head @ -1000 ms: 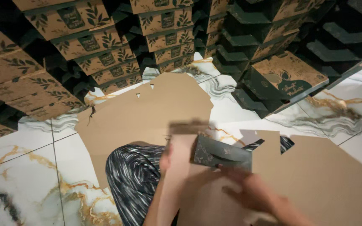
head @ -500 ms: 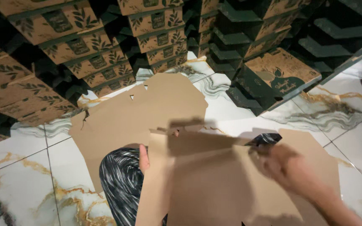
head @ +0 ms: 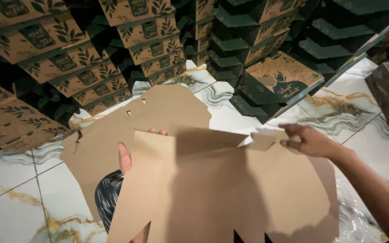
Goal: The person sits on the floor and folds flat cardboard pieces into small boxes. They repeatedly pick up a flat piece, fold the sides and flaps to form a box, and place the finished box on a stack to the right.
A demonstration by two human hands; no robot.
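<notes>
Brown, unprinted cardboard fills the lower middle of the head view: a flat die-cut box blank (head: 221, 193), held up in front of the camera with its plain inner face toward the lens and notched tabs along its bottom edge. At the blank's left edge the left hand (head: 129, 155) grips it, thumb lying on the near face and fingertips showing over the top edge, so the hand is closed on the sheet. At the upper right of the blank the right hand (head: 309, 141) reaches in from the right side of the frame, fingers pressed together and pinching a small folded corner flap (head: 262, 139) whose pale underside shows. Behind the held sheet, lying on the floor in the centre of the frame, is a second flat cardboard blank (head: 167, 110) of the same brown, partly covered by the first. Below the left hand, at the lower left of the blank, a knee in black-and-white patterned fabric (head: 109, 198) shows. White marble-look floor tiles (head: 10, 211) with gold and grey veins run across the lower left and right. Across the top of the frame stand stacks of folded boxes (head: 82, 67), brown with dark leaf prints, and at the upper right one dark green box with a brown printed lid (head: 280, 81) sits nearest the right hand. Crinkled clear plastic wrap (head: 356, 216) lies at the lower right.
</notes>
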